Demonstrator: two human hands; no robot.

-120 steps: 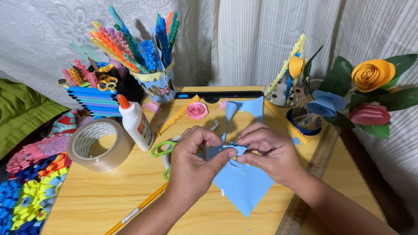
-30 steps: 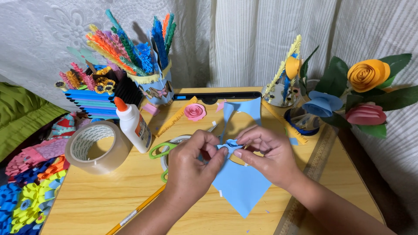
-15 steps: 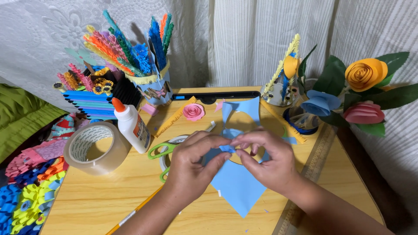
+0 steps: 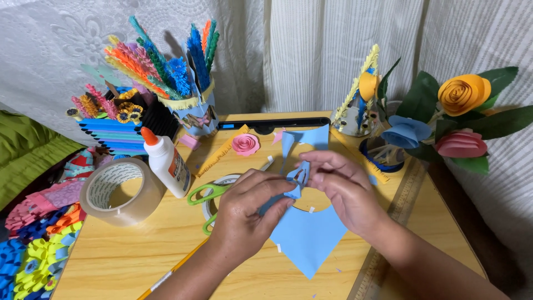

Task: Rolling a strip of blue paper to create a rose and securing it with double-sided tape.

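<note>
Since the earlier frames, your hands have risen slightly off the surface [image 4: 139,250] and drawn closer together, and the curled end of the blue paper strip [image 4: 298,176] now stands between them instead of lying low. Your left hand [image 4: 244,216] has its fingers pinched together on the lower part of the strip; your right hand [image 4: 344,189] has thumb and forefinger clamped on the curled top. Judged from this, the rolling is under way and the coil is only partly wound. The strip runs down to a larger blue paper sheet [image 4: 308,233] lying flat on the surface directly below your hands.

Just left of your left hand lie green-handled scissors [image 4: 208,194]. Further left stand a white glue bottle [image 4: 165,161] with an orange cap and a roll of clear tape [image 4: 119,191]. A finished pink paper rose [image 4: 245,144] rests near the far edge, behind the strip.
</note>
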